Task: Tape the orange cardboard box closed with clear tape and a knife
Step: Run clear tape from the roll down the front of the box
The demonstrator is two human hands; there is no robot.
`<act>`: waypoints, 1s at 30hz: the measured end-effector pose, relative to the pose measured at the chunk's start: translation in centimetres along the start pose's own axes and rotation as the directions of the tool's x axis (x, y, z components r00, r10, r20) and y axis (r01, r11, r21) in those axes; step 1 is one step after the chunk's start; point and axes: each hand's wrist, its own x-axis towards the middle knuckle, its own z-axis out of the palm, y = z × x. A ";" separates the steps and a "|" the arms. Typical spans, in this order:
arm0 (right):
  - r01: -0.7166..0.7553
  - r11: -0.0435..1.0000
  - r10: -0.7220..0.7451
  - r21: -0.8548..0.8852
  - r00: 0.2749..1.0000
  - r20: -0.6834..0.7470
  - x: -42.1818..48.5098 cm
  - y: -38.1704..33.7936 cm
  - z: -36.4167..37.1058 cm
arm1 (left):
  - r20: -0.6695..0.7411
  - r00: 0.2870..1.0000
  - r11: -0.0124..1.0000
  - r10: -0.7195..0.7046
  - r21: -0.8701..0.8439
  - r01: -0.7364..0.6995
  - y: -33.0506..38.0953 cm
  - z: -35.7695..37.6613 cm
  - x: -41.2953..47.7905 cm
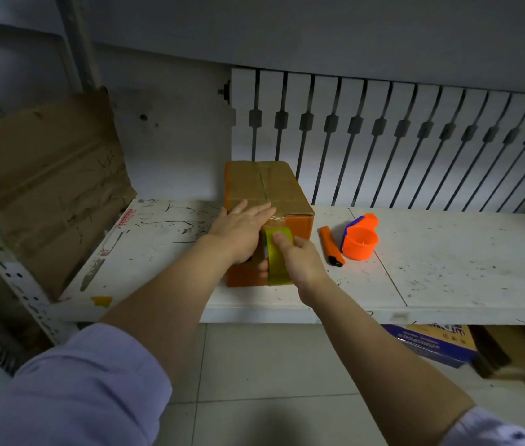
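Observation:
The orange cardboard box (300, 225) stands on the white shelf (448, 268), its brown top flaps shut with a strip of tape along the seam. My left hand (240, 231) lies flat over the near top edge, fingers spread, pressing the tape down. My right hand (300, 262) grips the roll of clear, yellowish tape (279, 257) against the box's front face. An orange-handled knife (331, 246) lies on the shelf just right of the box, apart from both hands.
An orange and blue tape dispenser (359, 236) sits right of the knife. A big flattened cardboard sheet (48, 188) leans at the left. White slatted panels back the shelf. Boxes (438, 342) sit below the shelf on the tiled floor.

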 end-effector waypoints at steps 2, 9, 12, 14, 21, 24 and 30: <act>-0.030 0.999 0.031 -0.019 1.000 0.006 0.0 0.5 0.0 | -0.017 1.000 1.000 -0.009 0.000 0.009 0.0 0.1 -0.1; -0.117 0.993 0.116 -0.021 0.993 -0.017 0.1 2.5 0.0 | -0.061 0.998 0.999 -0.034 -0.010 0.033 0.4 0.6 -0.2; -0.161 0.986 0.160 -0.037 0.987 -0.036 0.1 3.4 0.0 | -0.084 0.996 0.999 -0.034 -0.012 0.034 0.5 0.7 -0.3; -0.167 0.986 0.166 -0.025 0.985 -0.044 0.1 4.0 0.2 | -0.104 0.994 0.999 -0.031 -0.012 0.030 0.4 1.0 -0.3; -0.122 0.991 0.122 0.052 0.993 0.008 0.4 5.4 0.3 | -0.127 0.992 1.000 -0.015 -0.011 0.014 0.0 1.4 0.2; -0.139 0.990 0.139 0.000 0.990 0.008 0.7 6.0 0.1 | -0.147 0.989 1.000 -0.022 -0.016 0.020 0.0 1.6 0.2; -0.181 0.983 0.182 -0.027 0.983 0.012 -0.1 6.4 0.1 | -0.144 0.990 0.998 0.005 -0.056 -0.013 -0.1 1.4 0.0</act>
